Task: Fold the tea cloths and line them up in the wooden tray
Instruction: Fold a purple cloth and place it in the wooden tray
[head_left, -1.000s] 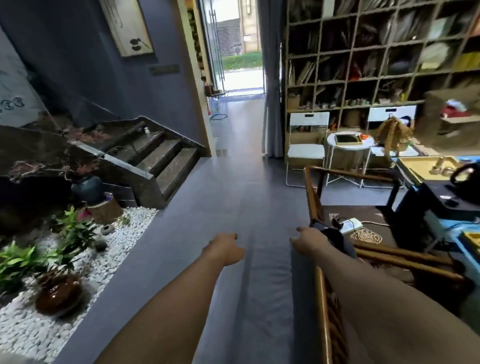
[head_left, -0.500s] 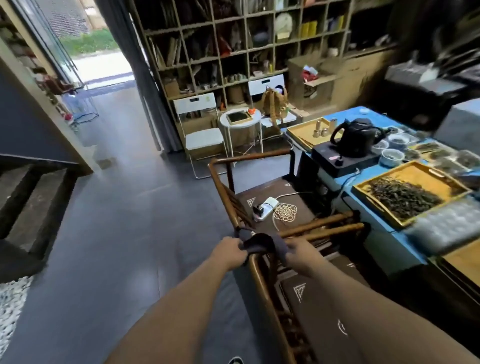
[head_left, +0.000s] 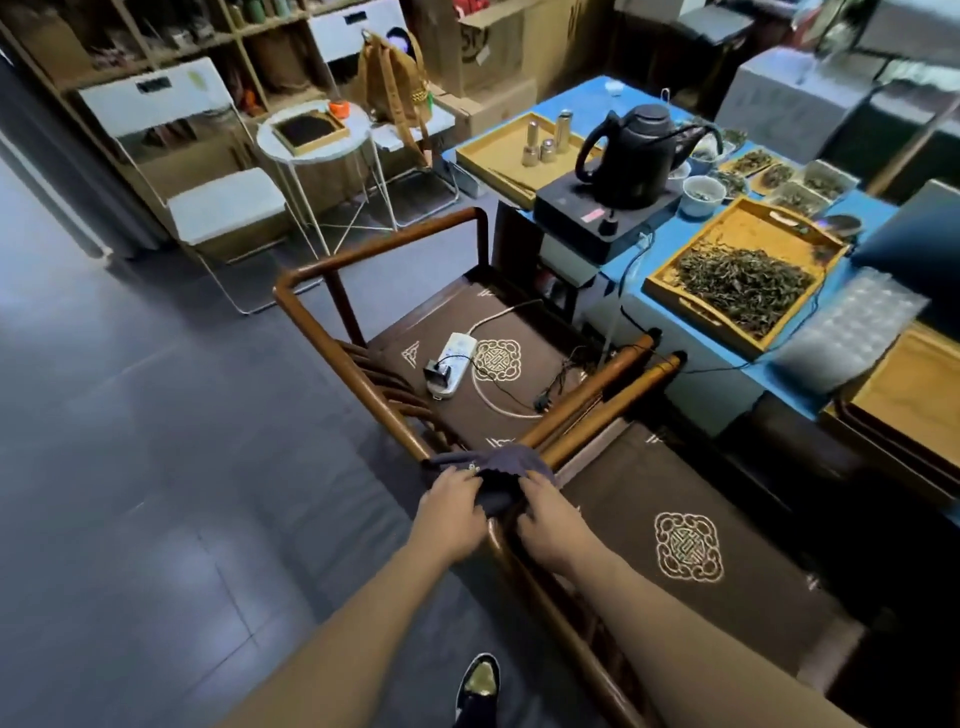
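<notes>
- Both sets of fingers are curling onto a dark cloth (head_left: 496, 464): the left hand (head_left: 453, 512) is pinching its near left edge, the right hand (head_left: 550, 519) is gripping the near right side.
- The cloth is lying bunched over the chair rail (head_left: 358, 374) where two chairs meet, partly draped down the back.
- Risk, as I judge it: the far folds are hanging unsupported, so a one-sided pull could be dropping it to the floor (head_left: 130, 467).
- It might also be snagging on the armrests (head_left: 613, 395) just beyond.
- An empty-looking tray (head_left: 914, 395) is waiting well apart, to the right on the table (head_left: 649, 244); carrying a loose cloth there past the tea leaves (head_left: 748, 283) could be spoiling any fold.
</notes>
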